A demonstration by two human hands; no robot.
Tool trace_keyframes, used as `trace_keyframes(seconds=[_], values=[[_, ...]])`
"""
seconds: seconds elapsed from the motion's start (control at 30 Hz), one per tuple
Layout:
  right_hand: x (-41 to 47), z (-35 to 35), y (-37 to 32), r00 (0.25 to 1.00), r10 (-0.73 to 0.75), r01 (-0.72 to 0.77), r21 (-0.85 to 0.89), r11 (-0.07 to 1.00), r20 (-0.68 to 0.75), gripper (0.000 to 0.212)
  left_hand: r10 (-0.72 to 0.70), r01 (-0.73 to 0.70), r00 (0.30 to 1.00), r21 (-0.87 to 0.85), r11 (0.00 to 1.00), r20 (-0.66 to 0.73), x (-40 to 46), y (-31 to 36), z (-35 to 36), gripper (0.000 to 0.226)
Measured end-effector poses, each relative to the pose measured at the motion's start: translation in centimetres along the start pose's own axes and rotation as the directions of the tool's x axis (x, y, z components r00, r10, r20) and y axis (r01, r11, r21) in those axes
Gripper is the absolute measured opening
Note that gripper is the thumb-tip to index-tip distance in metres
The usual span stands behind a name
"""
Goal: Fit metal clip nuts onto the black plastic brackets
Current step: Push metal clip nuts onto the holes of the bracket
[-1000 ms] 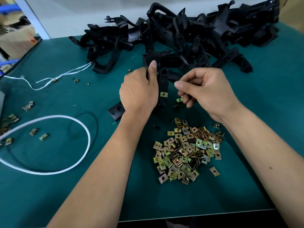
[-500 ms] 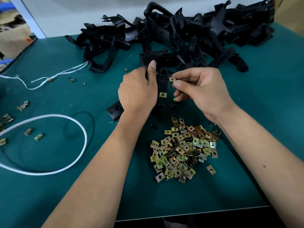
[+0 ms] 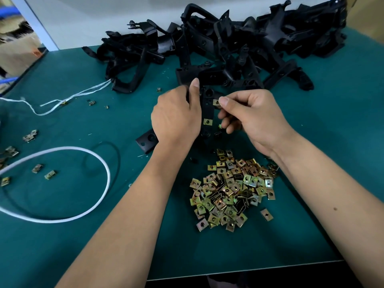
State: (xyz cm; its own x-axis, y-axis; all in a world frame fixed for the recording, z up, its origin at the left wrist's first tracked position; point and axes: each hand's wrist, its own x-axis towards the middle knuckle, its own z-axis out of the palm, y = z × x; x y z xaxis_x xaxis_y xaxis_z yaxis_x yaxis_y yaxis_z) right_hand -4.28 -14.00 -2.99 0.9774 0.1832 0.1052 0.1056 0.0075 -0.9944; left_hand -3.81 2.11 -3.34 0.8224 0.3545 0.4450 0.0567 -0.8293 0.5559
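Observation:
My left hand (image 3: 176, 119) grips a black plastic bracket (image 3: 207, 110) at the middle of the table, thumb up along its left edge. One brass-coloured clip nut (image 3: 207, 122) sits on the bracket's strip. My right hand (image 3: 252, 119) pinches a second clip nut (image 3: 216, 102) against the strip's right edge, higher up. Another clip nut (image 3: 220, 126) shows under the curled lower fingers of that hand. A heap of loose clip nuts (image 3: 230, 190) lies near me, just below both hands.
A big pile of black brackets (image 3: 228, 44) fills the back of the green table (image 3: 332, 142). A white cord loop (image 3: 99, 163) and white string (image 3: 62, 99) lie at left, with scattered clip nuts (image 3: 37, 168). The table's front edge (image 3: 249, 269) is close.
My right hand rose from beside the bracket's lower part, bringing a clip nut to the strip's upper right edge. The left hand kept its grip.

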Motion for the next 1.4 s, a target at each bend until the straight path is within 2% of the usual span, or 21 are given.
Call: trace_keyframes(seconds=[0.33, 0.57, 0.93, 1.03, 1.1, 1.2, 1.27, 1.33, 1.4], values=[[-0.1, 0.1, -0.1, 0.999, 0.008, -0.011, -0.077, 0.997, -0.043, 0.016, 0.076, -0.076, 0.997, 0.0, 0.997, 0.022, -0.3, 0.4, 0.0, 0.052], [0.0, -0.2, -0.3, 0.998, 0.018, -0.025, -0.122, 0.992, -0.056, 0.017, 0.112, -0.114, 0.993, 0.069, 0.991, 0.029, -0.5, 0.9, -0.3, 0.046], [0.1, 0.1, -0.2, 0.997, 0.073, -0.073, -0.022, 0.997, -0.017, 0.023, 0.109, -0.103, 0.994, 0.184, 0.978, -0.023, -0.7, 2.1, -0.4, 0.042], [0.0, -0.1, -1.0, 0.995, 0.05, -0.057, -0.078, 0.995, -0.085, 0.023, 0.115, -0.1, 0.992, 0.234, 0.967, -0.048, -0.3, 3.1, -0.8, 0.038], [-0.1, -0.3, -1.9, 0.985, -0.023, -0.002, -0.142, 0.99, -0.174, 0.023, 0.117, -0.096, 0.991, 0.259, 0.961, -0.066, -0.1, 4.5, -1.2, 0.039], [-1.2, -1.5, -3.0, 0.936, -0.135, 0.074, -0.193, 0.978, -0.324, 0.02, 0.15, -0.127, 0.985, 0.234, 0.964, -0.082, -0.4, 7.9, -1.6, 0.038], [-2.7, -3.0, -3.5, 0.867, -0.2, 0.118, -0.202, 0.972, -0.456, 0.023, 0.221, -0.202, 0.973, 0.213, 0.956, -0.071, -1.3, 11.4, -1.4, 0.035], [-4.8, -6.0, -4.1, 0.756, -0.205, 0.167, -0.12, 0.979, -0.622, 0.035, 0.336, -0.332, 0.942, 0.137, 0.933, -0.007, -3.5, 16.2, -0.7, 0.029], [-7.4, -10.4, -4.4, 0.611, -0.143, 0.219, -0.008, 0.976, -0.779, 0.045, 0.459, -0.461, 0.881, -0.005, 0.887, 0.115, -6.9, 21.2, 0.3, 0.023]])
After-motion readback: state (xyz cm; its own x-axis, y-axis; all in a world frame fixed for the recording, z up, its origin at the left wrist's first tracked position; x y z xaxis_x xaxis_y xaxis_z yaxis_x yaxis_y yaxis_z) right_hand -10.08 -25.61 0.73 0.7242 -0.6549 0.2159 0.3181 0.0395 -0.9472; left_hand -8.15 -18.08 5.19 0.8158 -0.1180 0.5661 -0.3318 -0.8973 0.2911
